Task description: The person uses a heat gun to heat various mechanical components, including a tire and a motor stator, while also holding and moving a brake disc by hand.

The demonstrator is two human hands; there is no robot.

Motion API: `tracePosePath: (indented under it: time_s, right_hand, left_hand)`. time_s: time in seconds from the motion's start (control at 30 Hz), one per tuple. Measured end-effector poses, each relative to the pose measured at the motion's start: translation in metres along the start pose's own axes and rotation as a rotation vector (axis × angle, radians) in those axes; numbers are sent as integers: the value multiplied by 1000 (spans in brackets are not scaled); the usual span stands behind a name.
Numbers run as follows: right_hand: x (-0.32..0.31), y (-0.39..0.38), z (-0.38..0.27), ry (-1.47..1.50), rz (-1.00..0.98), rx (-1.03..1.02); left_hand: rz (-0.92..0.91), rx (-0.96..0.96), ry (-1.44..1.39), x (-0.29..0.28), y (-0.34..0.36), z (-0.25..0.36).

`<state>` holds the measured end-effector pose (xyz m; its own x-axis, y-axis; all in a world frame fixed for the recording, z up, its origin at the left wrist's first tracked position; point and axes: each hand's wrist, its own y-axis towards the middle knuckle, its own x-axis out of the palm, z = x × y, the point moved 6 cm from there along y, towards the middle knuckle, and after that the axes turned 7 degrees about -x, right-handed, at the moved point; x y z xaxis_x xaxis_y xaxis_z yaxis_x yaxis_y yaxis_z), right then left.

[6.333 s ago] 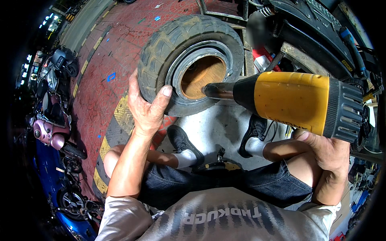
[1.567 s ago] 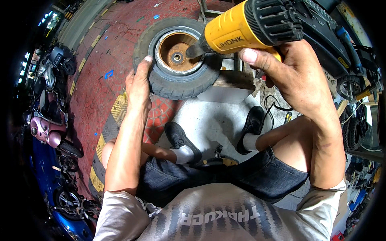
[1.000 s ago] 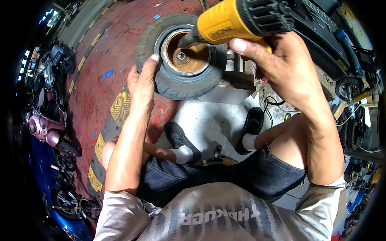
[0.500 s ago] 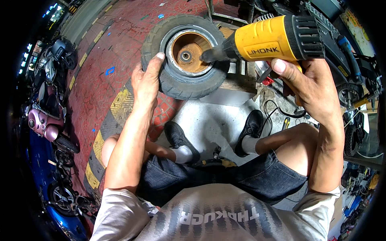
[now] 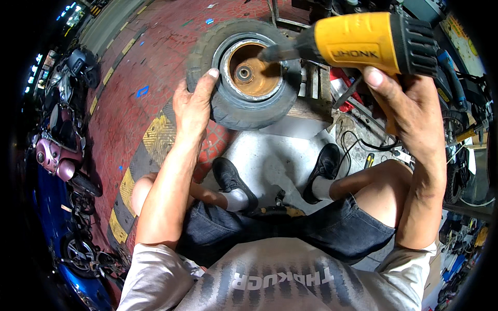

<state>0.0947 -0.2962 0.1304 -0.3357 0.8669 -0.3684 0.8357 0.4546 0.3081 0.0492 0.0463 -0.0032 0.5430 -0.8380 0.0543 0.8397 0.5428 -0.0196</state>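
A small black tyre [image 5: 249,115] on a metal wheel is tilted up in front of me, its rusty brown drum [image 5: 264,78] facing me with a round hub in the middle. My left hand [image 5: 194,106] grips the tyre's left edge, thumb on the sidewall and fingers behind. In my right hand [image 5: 407,106] is a yellow-and-black heat gun [image 5: 358,41], wrapped at its handle. Its dark nozzle points left, with the tip over the upper right part of the drum. Motion blurs the nozzle, and I cannot tell whether it touches the metal.
Behind the tyre stands a wooden-topped stand [image 5: 311,109]. A black cable [image 5: 358,140] and a yellow-handled tool [image 5: 369,159] lie on the floor to the right. Tools and parts crowd the right side. Parked scooters [image 5: 59,150] line the left, past a yellow-and-black ramp strip [image 5: 157,135].
The wheel and my left hand have shifted slightly right. The heat gun has moved right and a little farther away, its nozzle tip now higher over the drum.
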Motion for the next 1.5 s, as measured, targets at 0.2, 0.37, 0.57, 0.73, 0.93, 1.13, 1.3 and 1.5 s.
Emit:
tracePosePath:
  time_s: [0.2,0.37,0.57,0.73,0.93,1.13,1.3,1.5]
  right_hand:
    - [-8,-18,4,-5,-64,108]
    - [-12,-21,-2,-24,18,58]
    - [-26,-22,-2,-26,122,-23]
    - [-19,-35,12,-82,2,128]
    - [-26,-34,1,-16,112,57]
    - [-41,-35,9,-73,127,73]
    - [-35,-49,16,-95,-28,258]
    - [-48,-44,14,-158,127,13]
  left_hand:
    - [-34,-19,-39,2,1,-2]
    - [-24,-24,0,4,3,-1]
    - [-5,57,53,2,0,2]
    - [8,83,75,4,-1,3]
    - [-2,99,123,10,-5,11]
    - [-43,141,100,16,-11,16]
    - [-26,173,186,18,-15,24]
    - [-12,211,219,20,-21,26]
